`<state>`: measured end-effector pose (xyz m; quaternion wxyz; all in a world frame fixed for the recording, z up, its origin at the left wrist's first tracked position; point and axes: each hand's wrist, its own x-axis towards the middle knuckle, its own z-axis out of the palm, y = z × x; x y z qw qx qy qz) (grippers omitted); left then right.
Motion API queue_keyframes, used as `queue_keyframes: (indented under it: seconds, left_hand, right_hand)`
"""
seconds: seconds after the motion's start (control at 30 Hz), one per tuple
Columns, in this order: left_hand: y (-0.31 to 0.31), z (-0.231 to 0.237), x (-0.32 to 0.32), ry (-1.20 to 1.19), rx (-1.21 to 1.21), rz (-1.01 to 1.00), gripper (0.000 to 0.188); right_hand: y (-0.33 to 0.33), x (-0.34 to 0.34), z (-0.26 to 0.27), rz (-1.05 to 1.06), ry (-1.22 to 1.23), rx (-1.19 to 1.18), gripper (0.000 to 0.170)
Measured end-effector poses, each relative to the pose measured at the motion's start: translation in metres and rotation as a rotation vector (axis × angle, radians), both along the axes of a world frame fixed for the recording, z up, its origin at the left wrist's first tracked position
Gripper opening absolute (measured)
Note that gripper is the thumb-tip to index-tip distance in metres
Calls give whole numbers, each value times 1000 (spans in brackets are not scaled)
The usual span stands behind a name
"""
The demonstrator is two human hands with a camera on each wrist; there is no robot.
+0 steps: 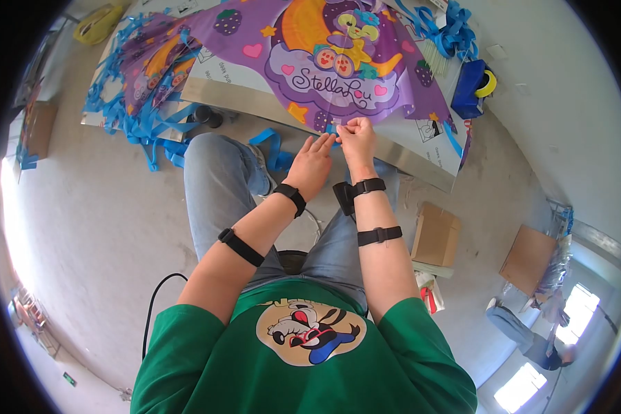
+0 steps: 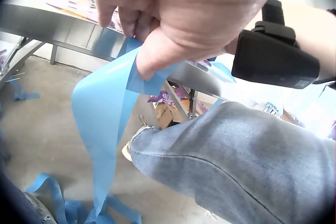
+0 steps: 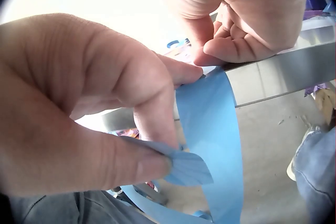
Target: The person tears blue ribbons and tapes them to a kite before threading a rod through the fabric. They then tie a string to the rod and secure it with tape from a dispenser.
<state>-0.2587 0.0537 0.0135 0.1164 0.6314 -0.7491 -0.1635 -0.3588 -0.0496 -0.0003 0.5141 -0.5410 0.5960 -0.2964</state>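
Observation:
A purple kite [image 1: 338, 41] printed with a moon and a cartoon character lies over the table's near edge, its lower tip at my hands. My left hand [image 1: 312, 165] pinches a folded part of a blue ribbon [image 3: 191, 169] between thumb and fingers, just below the edge. Its index fingertip reaches the ribbon's top. Beside it, my right hand [image 1: 357, 141] has thumb and curled fingers together at the ribbon's upper end by the kite tip; the exact pinch is partly hidden. The ribbon's long part [image 2: 100, 113] hangs toward the floor.
A pile of blue ribbons [image 1: 138, 124] and another kite [image 1: 155, 62] lie at the table's left. At its right stand a blue tape dispenser [image 1: 468, 90] and more ribbons [image 1: 455, 31]. A cardboard box [image 1: 436, 234] is on the floor; the metal edge [image 1: 255, 103] borders the table.

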Motion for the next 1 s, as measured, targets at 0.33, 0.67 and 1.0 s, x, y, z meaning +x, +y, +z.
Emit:
queue_keyframes:
  seconds: [0.33,0.67,1.0]
  left_hand:
    - [0,1,0,18,4,4,17]
    - [0,-3,0,32,-14,10,16]
    - [0,-5,0,51,10,17,16]
  right_hand:
    - [-3,-1,-17,14,130,-108,22]
    - [-8,5,-18,24,353,-195,25]
    - [-25,12,3,144,472,-6,28]
